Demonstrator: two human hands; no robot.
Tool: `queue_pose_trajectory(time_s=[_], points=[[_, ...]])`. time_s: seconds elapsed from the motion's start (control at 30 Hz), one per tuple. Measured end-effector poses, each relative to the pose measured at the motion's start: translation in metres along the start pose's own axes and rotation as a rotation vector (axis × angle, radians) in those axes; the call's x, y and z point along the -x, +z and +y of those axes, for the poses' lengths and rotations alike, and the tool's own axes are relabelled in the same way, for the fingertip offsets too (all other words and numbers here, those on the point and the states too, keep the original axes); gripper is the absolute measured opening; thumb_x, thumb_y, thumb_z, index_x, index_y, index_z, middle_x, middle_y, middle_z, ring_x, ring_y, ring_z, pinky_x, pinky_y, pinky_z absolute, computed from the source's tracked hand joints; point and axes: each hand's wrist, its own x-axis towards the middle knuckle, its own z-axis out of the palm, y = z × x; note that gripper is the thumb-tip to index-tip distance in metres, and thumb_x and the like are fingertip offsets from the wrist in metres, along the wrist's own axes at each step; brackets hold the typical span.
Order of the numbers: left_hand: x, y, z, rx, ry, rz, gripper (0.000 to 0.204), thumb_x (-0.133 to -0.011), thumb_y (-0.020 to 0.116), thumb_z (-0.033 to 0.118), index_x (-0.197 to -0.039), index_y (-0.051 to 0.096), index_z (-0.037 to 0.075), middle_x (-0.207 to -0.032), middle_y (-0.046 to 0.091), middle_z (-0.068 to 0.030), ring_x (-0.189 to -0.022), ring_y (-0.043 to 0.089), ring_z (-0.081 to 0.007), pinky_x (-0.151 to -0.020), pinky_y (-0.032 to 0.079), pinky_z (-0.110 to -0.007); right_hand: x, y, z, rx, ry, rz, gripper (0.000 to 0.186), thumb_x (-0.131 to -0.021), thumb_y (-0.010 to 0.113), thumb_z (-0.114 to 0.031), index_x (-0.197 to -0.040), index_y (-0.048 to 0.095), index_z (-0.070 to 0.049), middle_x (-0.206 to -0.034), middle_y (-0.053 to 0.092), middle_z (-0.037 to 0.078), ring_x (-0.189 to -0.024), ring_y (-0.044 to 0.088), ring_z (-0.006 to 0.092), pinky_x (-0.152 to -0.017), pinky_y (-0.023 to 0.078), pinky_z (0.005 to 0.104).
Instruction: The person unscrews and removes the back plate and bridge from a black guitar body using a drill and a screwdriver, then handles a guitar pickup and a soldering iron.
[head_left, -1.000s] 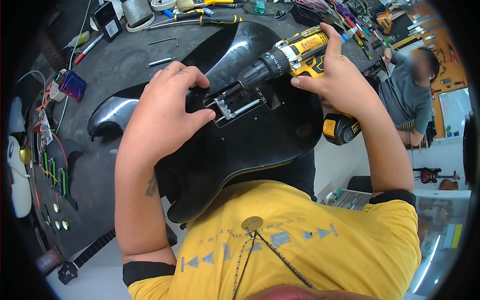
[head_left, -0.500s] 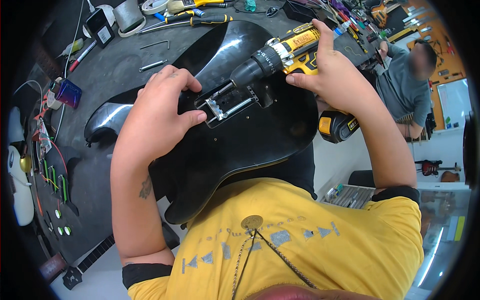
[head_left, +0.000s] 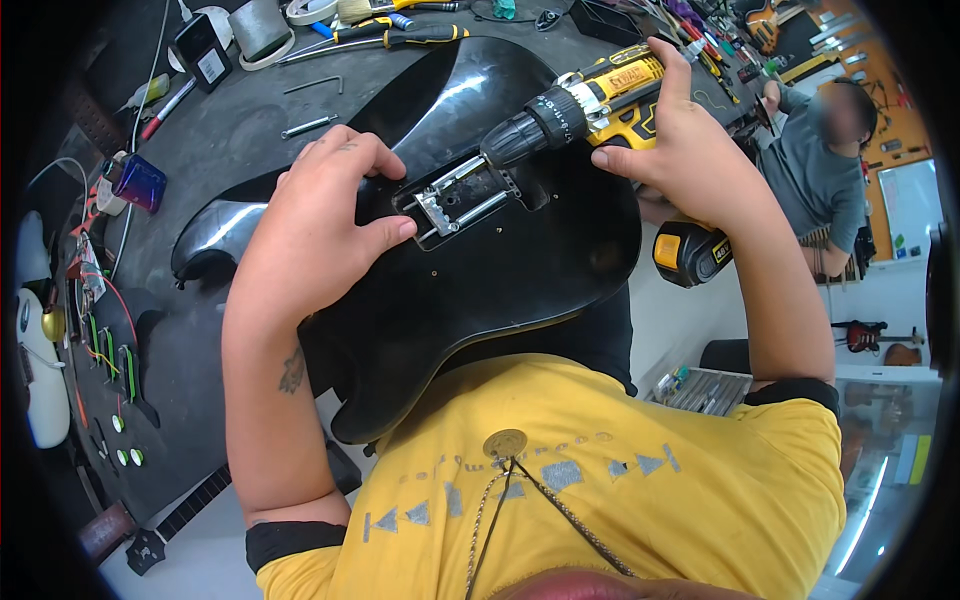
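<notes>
A glossy black electric guitar body (head_left: 540, 260) lies back-up, partly over the bench edge and against me. In its rectangular cavity sit a metal spring claw (head_left: 434, 214) and a tremolo spring (head_left: 484, 208). My left hand (head_left: 315, 215) rests on the body, fingers and thumb spread around the claw end of the cavity, holding nothing. Wrapped round the grip of a yellow and black cordless drill (head_left: 580, 105) is my right hand (head_left: 675, 155). The drill's chuck points down-left over the cavity's far end; I cannot tell exactly where its bit tip rests.
On the dark bench (head_left: 270, 130) are a hex key (head_left: 315, 86), a loose spring (head_left: 308, 126), pliers (head_left: 425, 38) and a small purple-blue bottle (head_left: 138, 185). Pickguard parts with wires (head_left: 110, 360) lie at left. Another person (head_left: 815, 160) sits at the right.
The drill and my right hand have shifted to the right, drawing the chuck back from the claw and uncovering more of the cavity. My left hand has stayed nearly still.
</notes>
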Motion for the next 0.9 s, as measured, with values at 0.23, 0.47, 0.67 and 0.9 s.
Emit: queue_pose_trajectory(time_s=[0.23, 0.47, 0.67, 0.9], points=[[0.001, 0.005, -0.001, -0.033, 0.067, 0.043, 0.042, -0.078, 0.087, 0.006, -0.117, 0.07, 0.002, -0.112, 0.065, -0.0109, -0.111, 0.064, -0.0308, -0.099, 0.051, -0.041, -0.002, 0.004, 0.009, 0.027, -0.059, 0.057, 0.122, -0.088, 0.091, -0.038, -0.17, 0.006, -0.007, -0.126, 0.069, 0.039, -0.122, 0.07, 0.0534, -0.105, 0.056, 0.0494], [0.001, 0.015, 0.008, -0.067, 0.061, 0.122, 0.033, -0.084, 0.085, 0.011, -0.116, 0.076, 0.007, -0.112, 0.065, -0.0093, -0.111, 0.065, -0.0301, -0.099, 0.051, -0.041, -0.003, -0.002, 0.005, -0.066, 0.026, 0.009, 0.121, -0.087, 0.091, -0.039, -0.171, 0.009, -0.008, -0.13, 0.067, 0.038, -0.126, 0.07, 0.0512, -0.109, 0.054, 0.0488], [-0.001, 0.03, 0.011, -0.051, 0.096, 0.221, 0.014, -0.092, 0.08, 0.009, -0.105, 0.08, 0.005, -0.112, 0.066, -0.0074, -0.111, 0.065, -0.0283, -0.097, 0.049, -0.041, 0.003, -0.008, 0.011, -0.058, -0.064, 0.154, 0.121, -0.086, 0.091, -0.039, -0.172, 0.011, -0.01, -0.137, 0.065, 0.036, -0.131, 0.068, 0.0492, -0.113, 0.052, 0.0478], [-0.007, 0.023, 0.007, 0.126, -0.061, 0.208, 0.013, -0.091, 0.072, -0.001, -0.102, 0.079, 0.001, -0.111, 0.068, -0.0112, -0.107, 0.068, -0.0342, -0.093, 0.055, -0.04, 0.007, -0.004, 0.019, -0.053, -0.074, 0.125, 0.121, -0.086, 0.092, -0.037, -0.172, 0.01, -0.012, -0.136, 0.066, 0.036, -0.13, 0.068, 0.0498, -0.111, 0.053, 0.0479]])
